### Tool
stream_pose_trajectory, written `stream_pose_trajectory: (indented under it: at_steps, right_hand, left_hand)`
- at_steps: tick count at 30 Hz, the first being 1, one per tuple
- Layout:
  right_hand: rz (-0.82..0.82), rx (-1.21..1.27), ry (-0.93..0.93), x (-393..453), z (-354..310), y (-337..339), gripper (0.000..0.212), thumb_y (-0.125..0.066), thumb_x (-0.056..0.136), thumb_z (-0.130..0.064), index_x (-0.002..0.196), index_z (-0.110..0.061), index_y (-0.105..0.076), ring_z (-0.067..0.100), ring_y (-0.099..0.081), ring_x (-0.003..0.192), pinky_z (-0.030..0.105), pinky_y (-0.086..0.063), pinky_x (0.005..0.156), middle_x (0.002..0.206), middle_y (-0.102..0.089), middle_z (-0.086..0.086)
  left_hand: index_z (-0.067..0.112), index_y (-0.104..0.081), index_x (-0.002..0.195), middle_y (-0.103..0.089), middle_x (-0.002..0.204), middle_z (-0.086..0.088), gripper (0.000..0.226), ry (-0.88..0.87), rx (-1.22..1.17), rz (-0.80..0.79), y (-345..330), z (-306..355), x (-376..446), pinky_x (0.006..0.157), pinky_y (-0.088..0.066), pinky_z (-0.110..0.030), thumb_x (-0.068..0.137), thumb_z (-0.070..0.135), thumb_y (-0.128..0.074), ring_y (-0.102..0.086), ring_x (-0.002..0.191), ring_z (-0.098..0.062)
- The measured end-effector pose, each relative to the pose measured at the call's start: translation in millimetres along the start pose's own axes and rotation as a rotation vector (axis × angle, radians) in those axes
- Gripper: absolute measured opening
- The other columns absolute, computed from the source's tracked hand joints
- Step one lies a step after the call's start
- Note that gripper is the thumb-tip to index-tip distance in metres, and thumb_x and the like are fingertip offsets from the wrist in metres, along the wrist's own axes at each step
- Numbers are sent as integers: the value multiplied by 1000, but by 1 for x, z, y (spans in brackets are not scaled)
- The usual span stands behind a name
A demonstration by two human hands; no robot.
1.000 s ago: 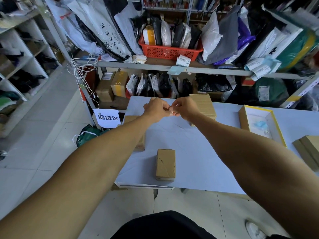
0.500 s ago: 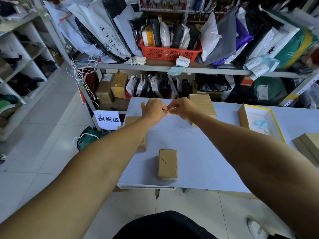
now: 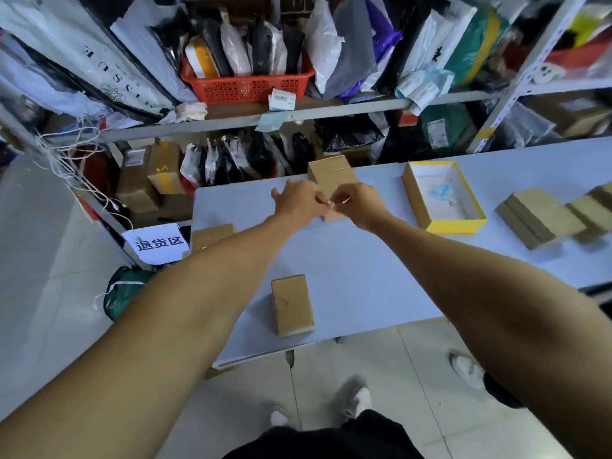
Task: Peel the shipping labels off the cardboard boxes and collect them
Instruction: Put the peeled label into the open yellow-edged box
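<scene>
Both my arms reach out over the pale blue table (image 3: pixel 364 279). My left hand (image 3: pixel 298 202) and my right hand (image 3: pixel 359 205) meet fingertip to fingertip and pinch a small crumpled white label scrap (image 3: pixel 336 202) between them. Right behind the hands a brown cardboard box (image 3: pixel 331 175) stands at the table's far edge. A smaller cardboard box (image 3: pixel 292 304) lies near the front edge, its top bare. Another box (image 3: pixel 212 235) sits at the left edge, partly hidden by my left forearm.
A yellow-rimmed open box (image 3: pixel 443 223) holding a bluish crumpled scrap sits to the right, with several flat cardboard boxes (image 3: pixel 543 217) beyond it. Shelves with parcel bags and a red basket (image 3: pixel 245 87) stand behind the table. A white paper sign (image 3: pixel 155 243) hangs at the left.
The view has tilted and shifted, so more of the table's right side shows. My hands stay together on the scrap, with the left fingers now more spread.
</scene>
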State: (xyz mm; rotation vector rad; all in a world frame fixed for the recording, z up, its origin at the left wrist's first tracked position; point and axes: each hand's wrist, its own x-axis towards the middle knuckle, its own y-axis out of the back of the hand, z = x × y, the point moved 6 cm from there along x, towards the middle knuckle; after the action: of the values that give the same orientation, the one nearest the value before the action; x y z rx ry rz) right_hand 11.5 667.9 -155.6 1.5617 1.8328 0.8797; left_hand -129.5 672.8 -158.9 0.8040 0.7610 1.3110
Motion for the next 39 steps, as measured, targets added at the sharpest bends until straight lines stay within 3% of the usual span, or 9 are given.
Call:
stream_pose_trajectory:
  at_steps: [6,13,17,20,27,39]
  right_hand:
    - [94,22,-109,-20,85,63,10,-72,80,-19,86,-11,-70,14,-57,76,29,-45,62,83,-66,-1]
    - [76,12,-146,-15,174,120,8,-72,78,-21,79,-17,-65,19,-59,78,29,-42,64,80,-66,1]
    - [61,49,-134,-2,213,146,9,-71,79,-17,85,-11,-67,17,-55,75,26,-36,62,78,-63,1]
    - [35,47,-125,10,235,158,9,-70,81,-18,84,-10,-70,17,-56,74,26,-36,59,78,-65,2]
    - [0,62,-151,62,286,176,8,-69,82,-19,85,-12,-71,14,-59,76,25,-41,62,82,-69,2]
    - [-102,-39,-184,155,365,191,13,-65,83,-20,89,-10,-71,23,-63,87,37,-54,77,90,-72,5]
  left_hand:
    - [31,-72,91,-70,102,4,12,-134,9,-4,-53,91,24,94,-29,-39,80,35,-69,-49,116,-24]
    - [30,-70,89,-70,98,7,13,-156,28,-35,-115,176,51,101,-30,-56,85,22,-60,-47,115,-23]
    - [29,-71,87,-70,99,8,14,-145,12,-43,-140,211,72,102,-28,-53,86,21,-59,-49,115,-23]
    - [28,-71,86,-70,99,6,12,-115,-1,-40,-155,227,92,99,-30,-48,87,23,-61,-49,114,-23]
    - [31,-70,84,-69,95,7,6,-92,-15,-55,-192,244,157,98,-31,-49,84,27,-67,-48,112,-23]
    - [30,-73,90,-70,97,8,9,-27,-24,-99,-248,264,259,85,-28,-38,90,27,-64,-50,109,-22]
